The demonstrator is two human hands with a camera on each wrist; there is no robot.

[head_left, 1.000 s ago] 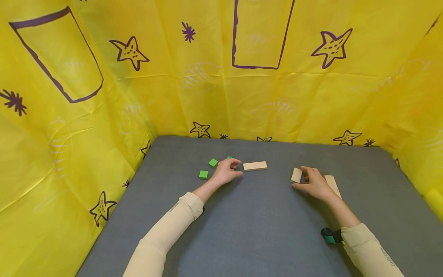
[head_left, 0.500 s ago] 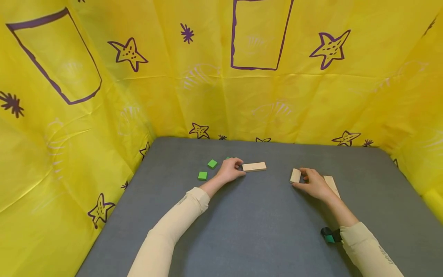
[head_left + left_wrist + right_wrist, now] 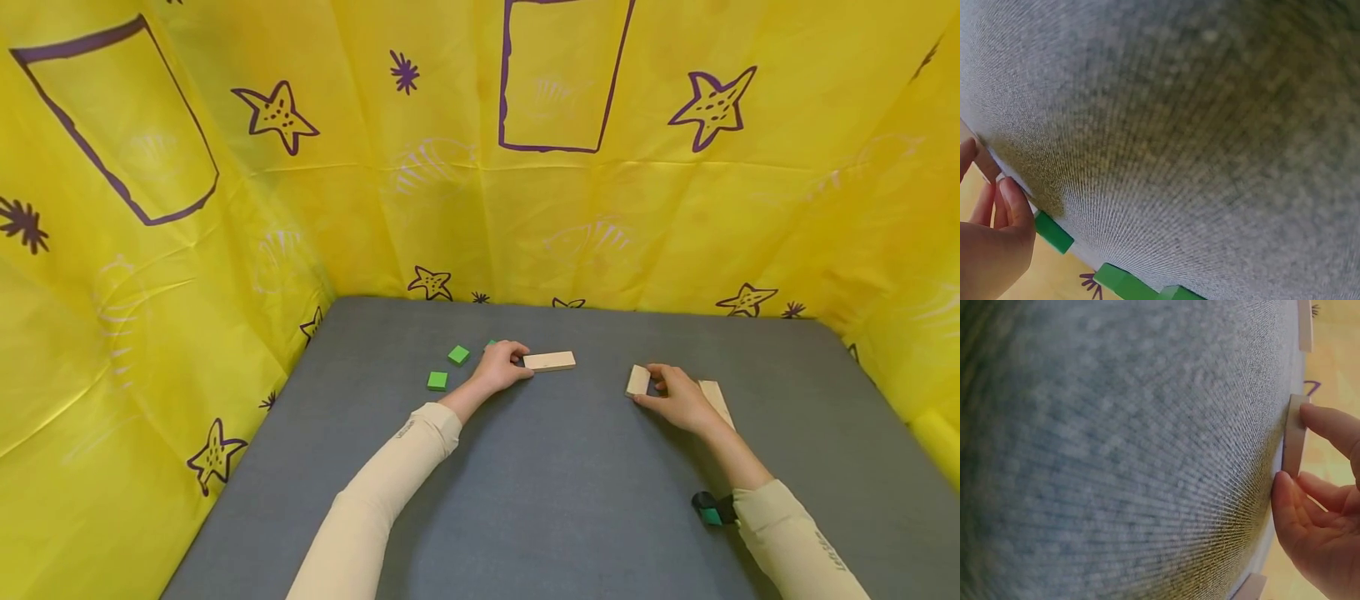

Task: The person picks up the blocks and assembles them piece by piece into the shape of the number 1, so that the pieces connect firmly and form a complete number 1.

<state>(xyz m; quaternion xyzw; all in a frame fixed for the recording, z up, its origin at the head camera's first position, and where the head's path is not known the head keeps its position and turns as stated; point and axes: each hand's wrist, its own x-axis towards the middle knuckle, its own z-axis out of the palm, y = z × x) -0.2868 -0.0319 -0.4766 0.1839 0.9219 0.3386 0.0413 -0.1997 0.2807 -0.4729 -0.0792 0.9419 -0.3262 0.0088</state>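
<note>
Left plank (image 3: 550, 361), middle plank (image 3: 637, 381) | likely light, stiff | best gripped at ends | your left hand (image 3: 498, 367) pinches the former, your right hand (image 3: 681, 400) the latter

Booth-like, screened-off tabletop, staged in look; whether home, lab or office lies beyond cannot be told. Yellow sheeting (image 3: 360, 217), creased and folded, hangs behind and along both sides. Purple starfish (image 3: 712, 108), spiky bursts (image 3: 405, 72) and frame-like outlines (image 3: 502, 92) decorate it playfully. Grey, fabric-textured tabletop (image 3: 555, 483) reaches back sheeting. Plain wooden blocks (image 3: 550, 361) and green blocks (image 3: 437, 381) add playroom note.
</note>
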